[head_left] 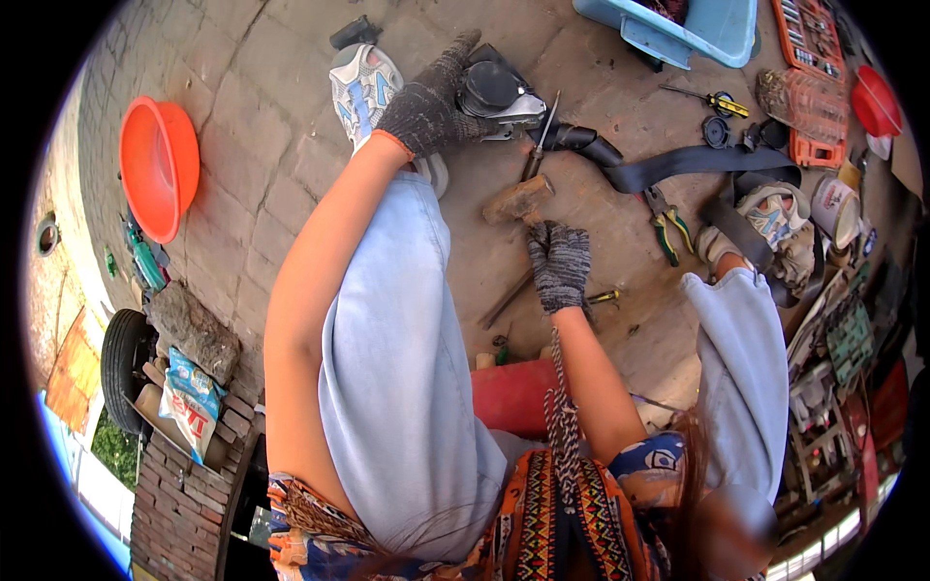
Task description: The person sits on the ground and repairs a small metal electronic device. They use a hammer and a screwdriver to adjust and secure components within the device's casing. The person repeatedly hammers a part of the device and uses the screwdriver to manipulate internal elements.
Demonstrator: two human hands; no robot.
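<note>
My left hand (433, 105), in a dark knit glove, grips the near side of a black seat belt retractor (492, 85) with a metal bracket. Its fingers and thumb lie to either side of the retractor, which rests on the ground. Black belt webbing (693, 163) runs from there to the right. My right hand (561, 268), gloved too, is closed round the handle of a hammer (518, 199) with a worn, brownish head. A screwdriver (546, 128) stands slanted between retractor and hammer, blade upward; the hammer head hides its lower end.
Pliers (667, 226) and a yellow-handled screwdriver (722, 103) lie to the right. Beyond are a blue bin (678, 37), an orange tool case (817, 145) and a tin can (835, 208). An orange basin (158, 169), a stone (194, 329) and a tyre (124, 373) are on the left.
</note>
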